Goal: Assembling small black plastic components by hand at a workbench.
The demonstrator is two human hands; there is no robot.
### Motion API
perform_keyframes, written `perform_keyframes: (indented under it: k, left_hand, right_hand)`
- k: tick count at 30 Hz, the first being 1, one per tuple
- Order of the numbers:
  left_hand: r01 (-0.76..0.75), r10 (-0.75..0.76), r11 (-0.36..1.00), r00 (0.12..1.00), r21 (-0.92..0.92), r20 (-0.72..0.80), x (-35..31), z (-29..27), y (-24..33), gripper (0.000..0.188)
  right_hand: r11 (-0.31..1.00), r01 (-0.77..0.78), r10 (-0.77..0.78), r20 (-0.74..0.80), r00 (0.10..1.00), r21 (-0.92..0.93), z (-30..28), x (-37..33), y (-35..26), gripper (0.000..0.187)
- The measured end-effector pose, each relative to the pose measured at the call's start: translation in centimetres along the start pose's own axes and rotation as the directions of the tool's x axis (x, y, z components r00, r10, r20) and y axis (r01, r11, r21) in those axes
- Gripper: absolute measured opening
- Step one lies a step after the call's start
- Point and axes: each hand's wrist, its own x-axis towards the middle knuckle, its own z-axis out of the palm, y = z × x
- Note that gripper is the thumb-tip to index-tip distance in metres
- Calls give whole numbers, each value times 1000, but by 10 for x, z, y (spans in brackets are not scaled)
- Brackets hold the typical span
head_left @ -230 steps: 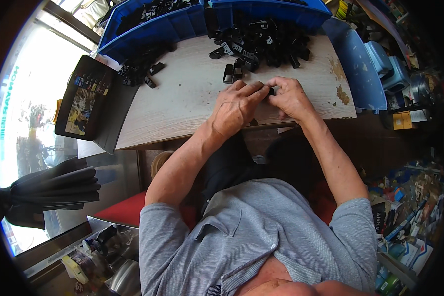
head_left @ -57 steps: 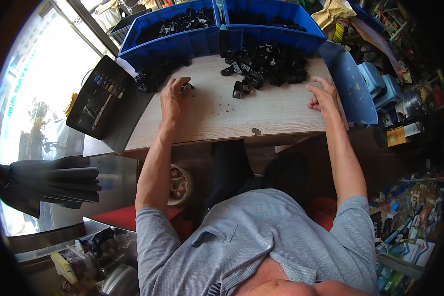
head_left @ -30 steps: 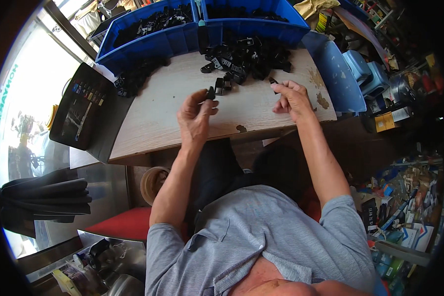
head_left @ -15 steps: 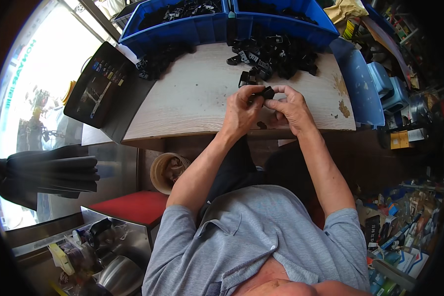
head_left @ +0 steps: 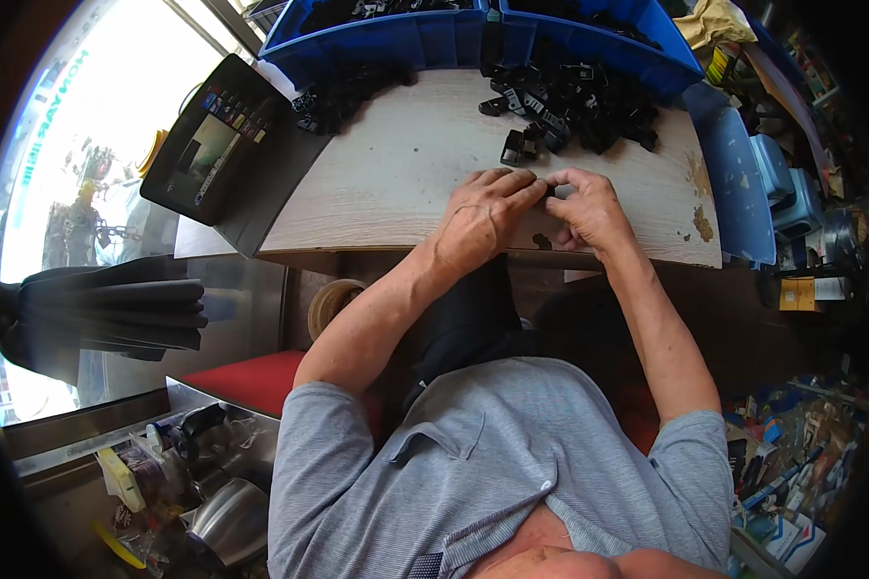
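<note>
Over the near part of the whitewashed wooden table (head_left: 377, 193), my hands meet around a small black plastic part (head_left: 550, 192), mostly covered by fingers. My left hand (head_left: 485, 214) lies back-up with its fingers folded over the part's left side. From the right, thumb and forefinger of my right hand (head_left: 591, 208) pinch it. Just beyond my fingertips stand a few loose black clip-like pieces (head_left: 518, 147). Behind them a heap of similar black pieces (head_left: 603, 108) spreads over the tabletop.
Two blue bins (head_left: 386, 43) filled with black pieces line the far edge. A smaller black pile (head_left: 343, 99) lies near a tablet on a stand (head_left: 203, 145) at the left. Light blue containers (head_left: 734, 174) flank the right side. A bucket (head_left: 330, 307) stands below the table.
My left hand has rolled over, so its back now faces up and its fingers cover the black part. The whole view has shifted slightly.
</note>
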Motion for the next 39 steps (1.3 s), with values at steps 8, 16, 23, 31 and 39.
perform_keyframes:
  k: [8,16,23,31,39]
  left_hand:
    - [6,-5,999,1000,51,-24,-5,2,1,46]
    - [607,-313,665,755,435,-576,-22,-73,-116,32]
    - [669,-470,550,742,500,-477,-31,-72,-157,30]
    - [661,-447,588,746,466,-494,-28,-73,-160,18]
    - [542,-378,732,827,413,-416,-36,-60,-134,17]
  right_hand:
    - [994,4,-2,15,1000,-108,-1,-2,-5,27]
    - [987,-14,23,-53,998,158,-20,-17,0,35]
    - [891,117,106,-453,885,438,-118,-3,32,36]
    - [936,110,91,-532,842,334,-124,5,30,42]
    - [993,64,-23,-388,922,94,-70,35,5,53]
